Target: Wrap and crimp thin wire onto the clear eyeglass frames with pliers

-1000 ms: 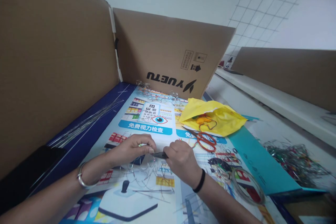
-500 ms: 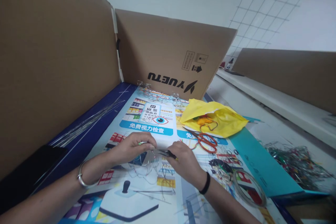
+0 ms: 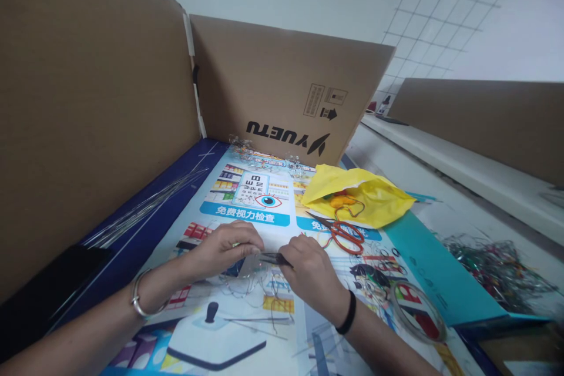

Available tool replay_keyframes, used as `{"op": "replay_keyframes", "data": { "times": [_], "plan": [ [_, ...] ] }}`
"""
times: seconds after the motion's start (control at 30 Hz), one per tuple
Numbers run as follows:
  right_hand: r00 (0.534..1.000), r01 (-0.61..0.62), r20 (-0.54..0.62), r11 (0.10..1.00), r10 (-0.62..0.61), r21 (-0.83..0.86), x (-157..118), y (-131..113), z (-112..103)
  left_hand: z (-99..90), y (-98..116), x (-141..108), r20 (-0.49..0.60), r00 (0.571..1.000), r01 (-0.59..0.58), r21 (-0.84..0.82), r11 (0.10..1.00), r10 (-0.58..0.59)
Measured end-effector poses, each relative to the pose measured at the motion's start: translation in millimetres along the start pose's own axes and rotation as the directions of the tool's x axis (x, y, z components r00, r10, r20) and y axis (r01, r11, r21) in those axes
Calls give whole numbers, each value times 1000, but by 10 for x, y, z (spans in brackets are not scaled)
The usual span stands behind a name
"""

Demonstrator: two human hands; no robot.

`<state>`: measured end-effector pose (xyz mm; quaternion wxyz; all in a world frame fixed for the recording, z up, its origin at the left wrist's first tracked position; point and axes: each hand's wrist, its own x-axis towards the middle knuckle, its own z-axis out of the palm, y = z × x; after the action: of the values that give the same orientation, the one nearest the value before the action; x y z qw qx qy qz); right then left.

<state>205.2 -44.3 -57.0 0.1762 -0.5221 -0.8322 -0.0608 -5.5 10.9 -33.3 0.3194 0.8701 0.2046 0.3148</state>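
My left hand is closed in a pinch, thumb against fingers, on thin wire whose fine loops and strands hang below the fingertips. My right hand is wrapped around a pair of small pliers. Their dark, narrow jaws point left and reach close to the left fingertips. Most of the handles are hidden in the palm, and I cannot tell whether the jaws grip the wire. Orange-handled scissors lie beyond the right hand, beside an open yellow pouch with orange cord inside.
Straight wires lie along the left, by a black object. A clear tape-like ring sits at right. A tangled wire heap is farther right. Cardboard panels stand at the back and left, with wire scraps below.
The pliers have turned slightly in my right hand, so the yellow on the handle no longer shows. Both hands stay close together. The camera view has shifted a little.
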Motion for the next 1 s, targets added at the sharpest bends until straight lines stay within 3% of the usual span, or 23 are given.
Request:
{"op": "replay_keyframes", "data": {
  "times": [0.2,0.4,1.0],
  "plan": [
    [999,-26,-20,996,24,-86,-18,-32,-5,46,-30,-30,-54,994,-88,156,984,98],
    [999,-40,-27,991,37,-124,-32,-62,5,115,-65,-52,-109,988,-86,215,973,111],
    [992,-83,94,994,89,-66,-7,-53,-18,140,-56,-42,-169,983,-45,152,987,71]
  ]
}}
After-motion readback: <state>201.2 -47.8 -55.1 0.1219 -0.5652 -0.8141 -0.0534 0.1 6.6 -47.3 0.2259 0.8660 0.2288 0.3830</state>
